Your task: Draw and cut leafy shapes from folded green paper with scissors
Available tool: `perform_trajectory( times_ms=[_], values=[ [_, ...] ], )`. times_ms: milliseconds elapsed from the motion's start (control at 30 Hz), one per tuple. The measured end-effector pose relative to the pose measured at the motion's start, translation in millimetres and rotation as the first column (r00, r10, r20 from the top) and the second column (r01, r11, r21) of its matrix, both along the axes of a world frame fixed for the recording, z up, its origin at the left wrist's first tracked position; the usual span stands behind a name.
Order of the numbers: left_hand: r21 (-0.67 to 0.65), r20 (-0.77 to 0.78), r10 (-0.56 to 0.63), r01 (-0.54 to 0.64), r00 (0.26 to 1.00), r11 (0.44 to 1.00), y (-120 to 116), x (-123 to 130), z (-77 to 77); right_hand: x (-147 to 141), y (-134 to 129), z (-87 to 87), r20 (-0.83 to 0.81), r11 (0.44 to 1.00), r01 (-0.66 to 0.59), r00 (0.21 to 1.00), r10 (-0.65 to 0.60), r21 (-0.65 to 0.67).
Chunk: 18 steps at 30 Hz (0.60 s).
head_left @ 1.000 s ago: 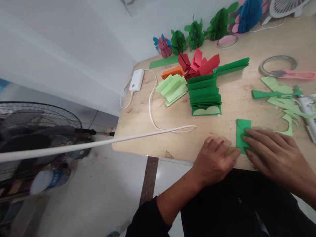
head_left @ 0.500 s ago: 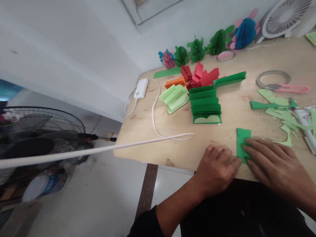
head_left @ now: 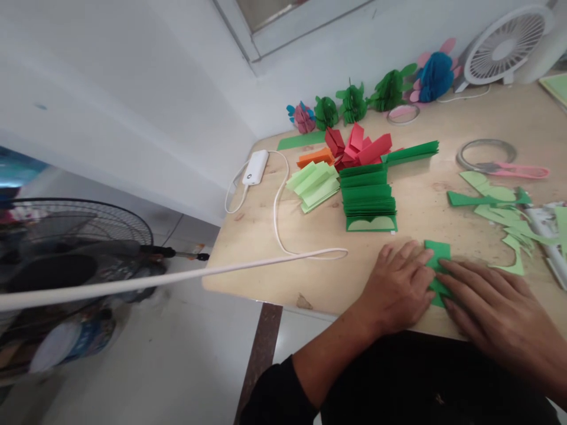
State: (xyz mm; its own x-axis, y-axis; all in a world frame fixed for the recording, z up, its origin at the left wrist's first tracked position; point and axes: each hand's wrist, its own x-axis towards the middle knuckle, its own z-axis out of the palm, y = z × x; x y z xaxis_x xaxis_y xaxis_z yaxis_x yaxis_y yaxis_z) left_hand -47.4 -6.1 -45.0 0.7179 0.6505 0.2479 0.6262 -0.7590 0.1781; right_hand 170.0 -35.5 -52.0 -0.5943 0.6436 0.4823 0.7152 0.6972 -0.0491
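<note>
**Green paper rectangle [head_left: 437, 250] under both hands' fingers**

White power bank [head_left: 256, 167], cabled, lies far left of left hand [head_left: 401, 286]. Light-green pleated paper [head_left: 314, 186], then dark-green accordion stack [head_left: 367, 192], sit beyond that hand. Left hand: fingers bent over rectangle's left side, can't tell if pinching. Right hand [head_left: 496, 295]: flattish, fingers extended onto rectangle's right side. Light-green scraps [head_left: 500, 215], pink-handled scissors [head_left: 520, 170] beyond it.
</note>
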Motion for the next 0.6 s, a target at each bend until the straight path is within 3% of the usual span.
perform_trajectory(
  times_ms=[600],
  values=[
    [-0.040,-0.022,-0.016,0.015,1.000,0.999,3.2,-0.5,0.3,-0.4,-1.9,-2.8,-0.014,0.999,0.031,0.999,-0.031,-0.024]
  ],
)
